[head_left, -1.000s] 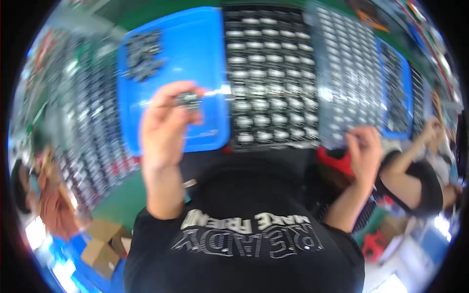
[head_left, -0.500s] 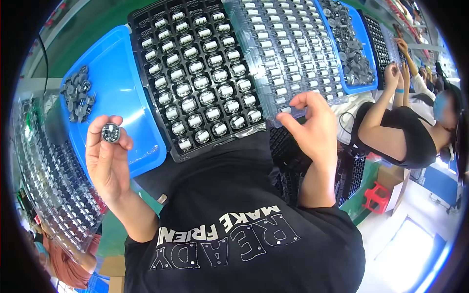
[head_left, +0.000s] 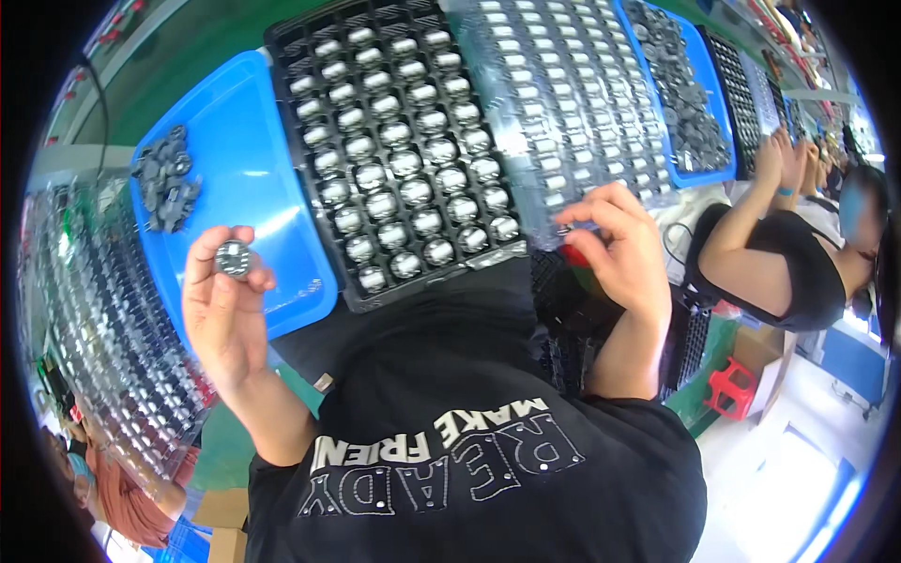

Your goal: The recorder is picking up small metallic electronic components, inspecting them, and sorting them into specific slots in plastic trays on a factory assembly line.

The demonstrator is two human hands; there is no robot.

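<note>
My left hand (head_left: 225, 319) is raised at the right part of a blue bin, pinching a small round circuit-board part (head_left: 233, 258) with a dark rim between thumb and fingers. My right hand (head_left: 621, 246) has thumb and forefinger closed together at the near end of a clear plastic tray (head_left: 537, 211) filled with rows of white-and-metal cylindrical parts. Something small shows at those fingertips, too blurred to name. Between the hands lies a black compartment tray (head_left: 352, 298) holding round parts topped with shiny white cylinders.
The left blue bin (head_left: 249, 211) holds a heap of grey pronged parts (head_left: 167, 178). Another blue bin (head_left: 721, 175) of grey parts lies at the far right. More filled clear trays (head_left: 94, 310) stand at left. A co-worker (head_left: 779, 244) sits at right, near a red stool (head_left: 730, 387).
My right thumb and forefinger have closed together at the clear tray's near end; before, they were apart. My left hand still holds the round part. The whole view has shifted slightly.
</note>
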